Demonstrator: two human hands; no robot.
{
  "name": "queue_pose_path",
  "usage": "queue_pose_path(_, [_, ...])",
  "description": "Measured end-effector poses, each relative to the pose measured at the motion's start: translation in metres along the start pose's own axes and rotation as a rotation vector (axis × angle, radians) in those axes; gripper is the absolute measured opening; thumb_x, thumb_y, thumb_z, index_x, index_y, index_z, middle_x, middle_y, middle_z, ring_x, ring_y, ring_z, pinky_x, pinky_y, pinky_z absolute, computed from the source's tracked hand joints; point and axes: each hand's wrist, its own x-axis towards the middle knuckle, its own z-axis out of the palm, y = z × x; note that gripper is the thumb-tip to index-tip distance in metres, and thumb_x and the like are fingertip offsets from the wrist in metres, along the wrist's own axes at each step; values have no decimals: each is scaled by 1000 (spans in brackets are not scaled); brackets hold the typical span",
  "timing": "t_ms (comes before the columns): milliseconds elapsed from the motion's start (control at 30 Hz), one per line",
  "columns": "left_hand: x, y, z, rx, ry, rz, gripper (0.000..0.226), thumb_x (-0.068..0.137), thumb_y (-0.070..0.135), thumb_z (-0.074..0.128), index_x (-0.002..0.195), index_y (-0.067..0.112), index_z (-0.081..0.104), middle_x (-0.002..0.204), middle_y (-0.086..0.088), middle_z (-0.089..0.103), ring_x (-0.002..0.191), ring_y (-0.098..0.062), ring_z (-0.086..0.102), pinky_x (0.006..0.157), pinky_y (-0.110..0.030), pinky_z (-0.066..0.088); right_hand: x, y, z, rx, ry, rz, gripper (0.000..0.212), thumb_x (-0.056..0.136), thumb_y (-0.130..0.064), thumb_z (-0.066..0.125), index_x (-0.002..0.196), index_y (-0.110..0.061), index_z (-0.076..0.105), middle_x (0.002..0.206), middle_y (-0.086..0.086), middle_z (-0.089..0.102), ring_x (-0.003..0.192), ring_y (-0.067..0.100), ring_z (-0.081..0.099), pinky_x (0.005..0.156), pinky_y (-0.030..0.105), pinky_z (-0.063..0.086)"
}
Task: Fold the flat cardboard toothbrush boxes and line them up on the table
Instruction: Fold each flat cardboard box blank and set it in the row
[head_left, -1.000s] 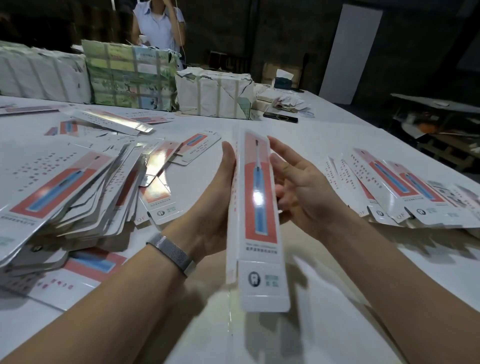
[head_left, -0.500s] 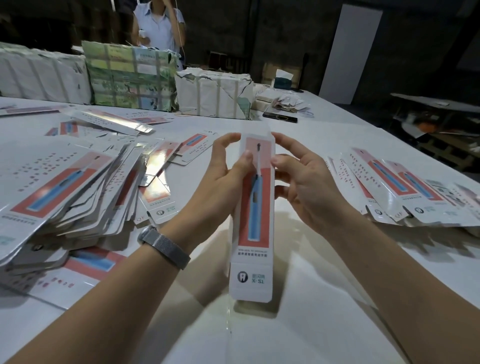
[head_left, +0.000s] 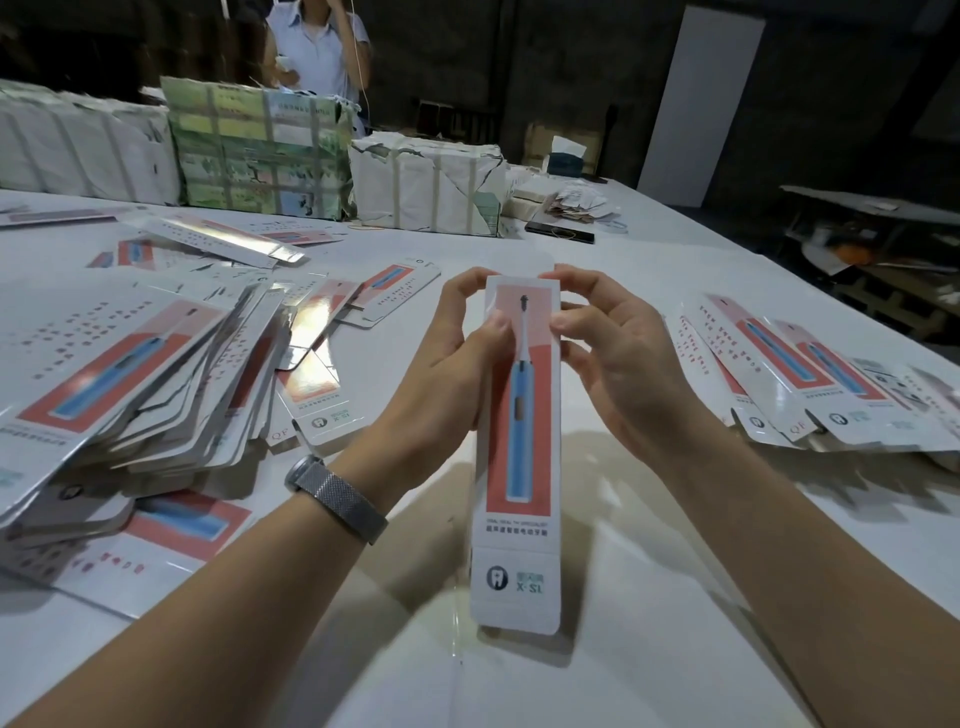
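My left hand (head_left: 457, 358) and right hand (head_left: 618, 358) pinch the far end of one toothbrush box (head_left: 519, 447) held above the table (head_left: 649, 270), folded boxes (head_left: 810, 384) lined up right, flat stack (head_left: 124, 384) left awaiting folding.

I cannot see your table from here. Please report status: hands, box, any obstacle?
Left hand and right hand both pinch top end of box. Box folded, held upright over table. Nothing in the way.
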Motion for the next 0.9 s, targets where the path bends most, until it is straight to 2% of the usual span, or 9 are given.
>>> queue_pose_path(67, [0,-1,0,10,-12,1,18,99,42,43,115,51,42,80,9,70,71,-10,69,63,-26,56,0,0,-1,60,33,-21,30,79,-6,54,107,-18,56,95,-5,70,90,22,67,85,34,55])
queue_pose_path(133, [1,-2,0,47,-18,2,27,104,41,40,127,53,33,76,11,69,69,-11,69,64,-25,56,1,1,0,99,71,-28,40,76,-3,54,111,-21,49,100,0,61,89,24,64,83,34,53])
queue_pose_path(233, [1,-5,-1,105,-34,-16,42,107,36,37,138,57,17,72,13,68,66,-9,68,62,-22,55,2,-1,1,31,68,15,34,76,-9,53,107,-21,57,95,-2,59,90,24,60,79,31,52])
queue_pose_path(300, [0,-6,0,189,-53,11,43,107,35,36,142,53,18,75,12,67,67,-5,67,63,-20,54,2,-3,0,-11,41,53,13,84,-20,53,91,-18,63,83,-7,65,86,15,63,75,27,53])
queue_pose_path(367, [-1,-7,2,258,-67,34,43,107,36,35,145,50,19,81,11,65,69,-4,67,64,-20,53,2,-5,0,-14,68,78,19,95,-24,53,80,-16,61,75,-7,65,79,10,64,69,24,55])
queue_pose_path(433, [-2,-8,4,289,-77,38,44,107,38,35,146,49,19,82,11,65,71,-5,68,66,-21,54,2,-5,-2,-25,100,92,20,99,-17,53,80,-15,59,74,-4,62,75,11,63,66,22,55])
queue_pose_path(567, [-3,-7,5,300,-102,57,47,107,39,34,147,54,16,77,17,66,72,-7,69,67,-22,55,3,-6,-5,-30,114,120,9,95,-6,59,96,-12,65,84,1,63,77,15,64,68,26,56])
queue_pose_path(700, [-3,-7,5,289,-117,53,47,106,41,34,147,56,15,88,4,66,74,-10,70,66,-23,56,3,-7,-2,-86,178,84,14,92,-3,61,81,-8,66,71,1,64,67,13,63,60,22,54])
queue_pose_path(900, [-3,-7,2,309,-139,54,48,107,40,34,148,55,15,91,4,67,72,-7,68,68,-23,55,4,-9,-4,-127,191,86,19,93,-3,59,76,-10,65,69,3,64,63,12,64,53,23,52])
